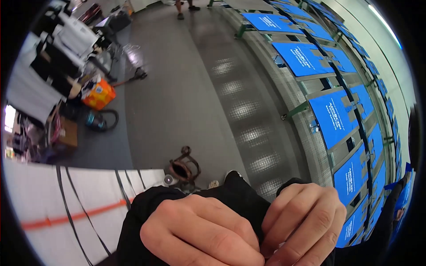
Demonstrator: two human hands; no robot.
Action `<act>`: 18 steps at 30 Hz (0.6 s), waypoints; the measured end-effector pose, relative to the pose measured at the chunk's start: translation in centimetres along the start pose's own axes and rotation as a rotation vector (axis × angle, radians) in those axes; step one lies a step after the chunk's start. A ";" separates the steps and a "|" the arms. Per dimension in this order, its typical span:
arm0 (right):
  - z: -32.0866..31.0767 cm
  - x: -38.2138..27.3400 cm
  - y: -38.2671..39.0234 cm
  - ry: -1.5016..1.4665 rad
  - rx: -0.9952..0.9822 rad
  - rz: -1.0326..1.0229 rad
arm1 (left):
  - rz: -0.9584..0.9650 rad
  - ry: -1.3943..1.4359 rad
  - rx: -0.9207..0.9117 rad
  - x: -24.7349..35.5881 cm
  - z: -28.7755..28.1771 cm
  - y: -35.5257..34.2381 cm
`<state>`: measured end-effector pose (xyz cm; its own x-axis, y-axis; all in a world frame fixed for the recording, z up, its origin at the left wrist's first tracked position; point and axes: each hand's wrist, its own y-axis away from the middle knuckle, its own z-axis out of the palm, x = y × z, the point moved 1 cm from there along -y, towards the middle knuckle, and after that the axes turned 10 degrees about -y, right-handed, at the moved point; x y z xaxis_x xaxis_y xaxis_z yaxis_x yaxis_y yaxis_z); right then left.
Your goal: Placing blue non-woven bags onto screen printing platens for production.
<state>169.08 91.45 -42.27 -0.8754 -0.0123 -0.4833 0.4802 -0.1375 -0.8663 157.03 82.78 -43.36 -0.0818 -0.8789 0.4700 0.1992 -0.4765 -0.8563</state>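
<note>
Close in front of me at the bottom, my left hand (204, 232) and my right hand (306, 221) are drawn together, knuckles up. The fingers of both are curled in and closed, with the tips meeting low in the picture. A small whitish bit shows between the right fingers, too little of it to name. Whatever the left fingers pinch is hidden below the hand. Black sleeves cover both wrists.
Blue printed fabric pieces (335, 115) lie on boards in long rows at right. A white surface (40, 190) crossed by black cords is at lower left. An open brown bag (179, 170), an orange bag (98, 94) and a vacuum cleaner (95, 120) stand leftward. A person's legs (179, 9) show far ahead.
</note>
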 end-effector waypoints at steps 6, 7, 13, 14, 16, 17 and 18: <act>-15.4 5.6 -3.9 0.060 -0.140 -0.026 | 0.003 0.254 -0.687 -13.4 -8.3 -7.8; -17.7 7.6 -4.4 0.031 -0.147 -0.031 | -0.006 0.226 -0.678 -15.1 -10.1 -8.5; -30.9 21.6 -4.9 0.155 0.548 0.357 | -0.484 -0.297 0.202 -26.5 -22.9 -10.2; -33.5 25.0 -4.7 0.000 0.650 0.414 | -0.598 -0.199 0.359 -29.2 -25.3 -10.2; -37.9 30.8 -4.3 -0.124 0.752 0.536 | -0.697 -0.117 0.509 -32.8 -30.1 -10.0; -39.8 33.0 -4.5 -0.093 0.750 0.596 | -0.719 -0.100 0.547 -34.3 -32.7 -9.8; -41.2 34.9 -5.0 -0.095 0.745 0.623 | -0.711 -0.112 0.563 -35.5 -35.0 -9.9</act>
<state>138.45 132.47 -59.97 -0.4934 -0.3702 -0.7871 0.7289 -0.6697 -0.1419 123.79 117.87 -59.11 -0.2780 -0.3616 0.8899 0.5872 -0.7972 -0.1405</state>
